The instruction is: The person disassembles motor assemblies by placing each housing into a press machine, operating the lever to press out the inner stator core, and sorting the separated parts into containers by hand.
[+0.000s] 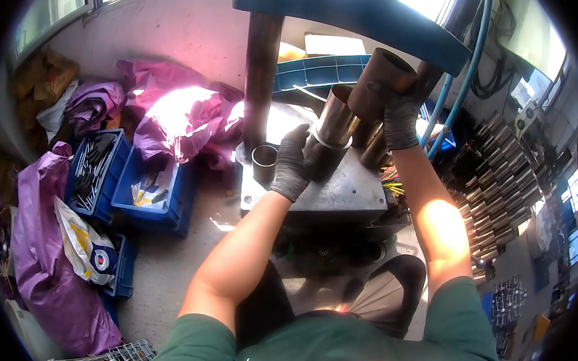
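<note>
My right hand [400, 122], in a dark grey glove, is closed around a thick dark metal tube [377, 86]. The tube is tilted, with its open end upward, above the press table. A shiny metal tube [336, 118] stands beside it, with a pale ring around its lower part and a dark base below. Against the left side of that dark base is my gloved left hand [292, 166], thumb pointing up; its other fingers merge with the shadow, so their grip is unclear. A short open tube [265, 163] stands just left of this hand.
The metal press table [352, 193] lies between a thick post [263, 76] and blue hoses [437, 128], under a blue crossbeam [351, 8]. Blue crates [150, 201] and purple bags [59, 261] crowd the left floor. Stacked metal tubes [501, 181] fill the right side.
</note>
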A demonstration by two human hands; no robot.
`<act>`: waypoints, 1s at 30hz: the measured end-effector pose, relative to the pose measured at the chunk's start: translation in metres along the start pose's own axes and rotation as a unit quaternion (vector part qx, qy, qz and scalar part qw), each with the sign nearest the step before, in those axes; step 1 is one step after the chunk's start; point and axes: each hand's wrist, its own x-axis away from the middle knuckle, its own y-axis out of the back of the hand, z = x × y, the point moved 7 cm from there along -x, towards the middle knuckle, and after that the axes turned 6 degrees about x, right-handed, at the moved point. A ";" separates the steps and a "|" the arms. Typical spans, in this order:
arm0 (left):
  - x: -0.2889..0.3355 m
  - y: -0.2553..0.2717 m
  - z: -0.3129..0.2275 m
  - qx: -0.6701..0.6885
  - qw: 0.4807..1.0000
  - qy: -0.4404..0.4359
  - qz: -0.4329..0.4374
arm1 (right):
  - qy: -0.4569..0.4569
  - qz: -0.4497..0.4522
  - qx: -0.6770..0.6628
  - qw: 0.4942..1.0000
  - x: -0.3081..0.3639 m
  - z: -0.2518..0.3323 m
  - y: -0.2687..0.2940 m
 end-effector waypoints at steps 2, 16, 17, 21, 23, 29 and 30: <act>-0.001 0.002 0.001 0.003 1.000 0.001 0.002 | -0.044 0.014 0.033 0.998 -0.009 -0.012 -0.007; -0.009 0.003 0.007 -0.025 0.998 0.059 -0.012 | 0.013 -0.005 0.222 0.975 -0.042 -0.025 -0.041; -0.009 0.004 0.006 -0.024 0.998 0.061 -0.013 | 0.028 -0.004 0.217 0.976 -0.042 -0.022 -0.041; -0.008 0.005 0.006 -0.037 0.998 0.057 -0.002 | -0.015 0.014 0.184 0.983 -0.033 -0.021 -0.036; -0.008 0.003 0.003 -0.069 0.997 0.037 0.008 | -0.031 0.001 0.124 0.992 -0.025 -0.023 -0.033; -0.007 0.005 0.013 -0.023 0.996 0.091 -0.010 | -0.059 0.021 0.221 0.973 -0.022 -0.051 -0.036; -0.007 0.004 0.011 -0.043 0.997 0.070 -0.004 | -0.066 0.058 0.236 0.968 -0.021 -0.059 -0.039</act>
